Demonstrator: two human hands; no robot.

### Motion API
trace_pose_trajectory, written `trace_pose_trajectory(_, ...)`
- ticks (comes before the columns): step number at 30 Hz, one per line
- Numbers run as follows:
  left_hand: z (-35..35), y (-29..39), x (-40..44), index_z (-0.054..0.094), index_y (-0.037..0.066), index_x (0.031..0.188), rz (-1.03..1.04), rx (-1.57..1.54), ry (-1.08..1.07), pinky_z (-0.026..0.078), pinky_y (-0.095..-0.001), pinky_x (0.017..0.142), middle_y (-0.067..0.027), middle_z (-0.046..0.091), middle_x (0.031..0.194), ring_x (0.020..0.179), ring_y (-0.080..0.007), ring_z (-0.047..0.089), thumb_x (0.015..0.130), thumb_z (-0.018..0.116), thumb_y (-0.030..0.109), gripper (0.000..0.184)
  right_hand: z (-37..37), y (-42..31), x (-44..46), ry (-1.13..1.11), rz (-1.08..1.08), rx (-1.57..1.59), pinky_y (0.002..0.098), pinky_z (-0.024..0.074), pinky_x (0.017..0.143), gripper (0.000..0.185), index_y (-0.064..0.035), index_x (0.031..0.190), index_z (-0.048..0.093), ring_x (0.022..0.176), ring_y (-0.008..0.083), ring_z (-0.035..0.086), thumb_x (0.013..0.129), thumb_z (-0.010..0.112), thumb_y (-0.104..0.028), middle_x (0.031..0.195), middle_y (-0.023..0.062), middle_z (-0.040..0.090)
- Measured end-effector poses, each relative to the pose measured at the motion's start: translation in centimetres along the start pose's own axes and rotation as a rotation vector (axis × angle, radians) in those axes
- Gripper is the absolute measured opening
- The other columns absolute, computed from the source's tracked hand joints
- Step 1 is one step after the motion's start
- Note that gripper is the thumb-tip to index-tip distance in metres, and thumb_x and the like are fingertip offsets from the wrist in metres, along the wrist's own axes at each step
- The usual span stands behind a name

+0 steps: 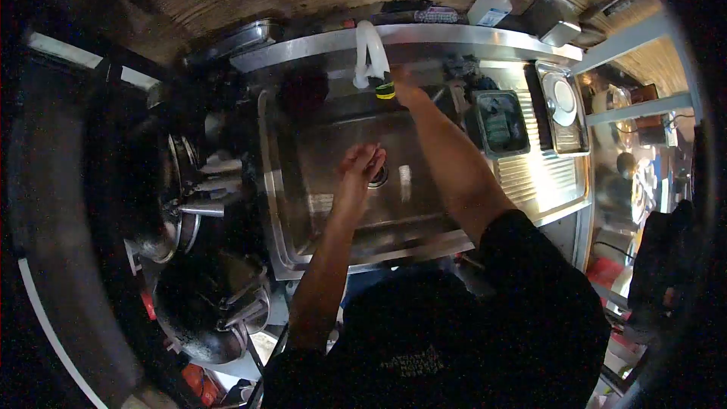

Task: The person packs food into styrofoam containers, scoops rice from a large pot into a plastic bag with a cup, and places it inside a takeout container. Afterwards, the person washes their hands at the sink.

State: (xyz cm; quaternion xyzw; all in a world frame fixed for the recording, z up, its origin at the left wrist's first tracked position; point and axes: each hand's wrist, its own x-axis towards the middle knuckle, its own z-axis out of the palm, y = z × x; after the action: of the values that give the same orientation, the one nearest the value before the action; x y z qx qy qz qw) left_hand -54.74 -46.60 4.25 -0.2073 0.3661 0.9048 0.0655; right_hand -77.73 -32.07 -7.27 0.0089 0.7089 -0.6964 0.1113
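A stainless steel sink [326,144] lies in front of me. Over its basin, near the drain [379,177], my left hand [362,160] is held with bent fingers somewhat apart, and I see nothing in it. My right hand [405,89] reaches to the back of the sink, beside the white curved tap [369,42]. A black and yellow piece [385,91] sits next to the tap's lower end, close to my right hand. Blur and shadow hide the right fingers, so their grip does not show.
Right of the basin, a ribbed drainboard [541,185] bears a dark plastic tub [501,123] and a metal tray [569,136] with a white dish [562,98]. A white bottle [491,4] stands on the back ledge. Dark woks [212,307] with metal handles are at left.
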Motion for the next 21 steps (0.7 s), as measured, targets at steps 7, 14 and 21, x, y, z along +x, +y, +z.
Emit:
trace_pose_trajectory(7,0.5,0.0,3.8,0.062,-0.002,0.099,-0.096,0.012,0.049,0.053,-0.0284,0.091,-0.0096,0.065,0.099,0.096,-0.0195,0.065,0.091,0.065,0.014,0.018,-1.1,0.6,0.8,-0.082,-0.09,0.219,0.0312,0.0579,0.069,0.034,-0.0034,0.114,0.062,0.075,0.0182,0.064,0.084,0.074,-0.017,0.092,0.0065,0.067)
trace_pose_trajectory(14,1.4,-1.4,7.6,0.061,-0.006,0.099,-0.047,0.062,0.027,0.055,-0.0291,0.089,-0.0132,0.066,0.102,0.098,-0.0226,0.066,0.088,0.062,0.0,0.012,-1.1,-1.6,0.3,-0.176,-0.042,-0.008,0.035,0.0453,0.095,0.051,0.0015,0.128,0.055,0.105,0.0217,0.057,0.08,0.067,-0.009,0.116,0.0115,0.061)
trace_pose_trajectory(21,3.6,-3.0,10.7,0.061,-0.001,0.101,0.166,0.052,-0.038,0.054,-0.0277,0.069,-0.0073,0.064,0.085,0.071,-0.0177,0.064,0.09,0.064,0.015,0.02,-2.2,1.1,2.6,-0.209,-0.155,-0.204,0.0314,0.0494,0.084,0.05,0.0028,0.129,0.052,0.102,0.0163,0.058,0.081,0.064,-0.004,0.116,0.0105,0.063)
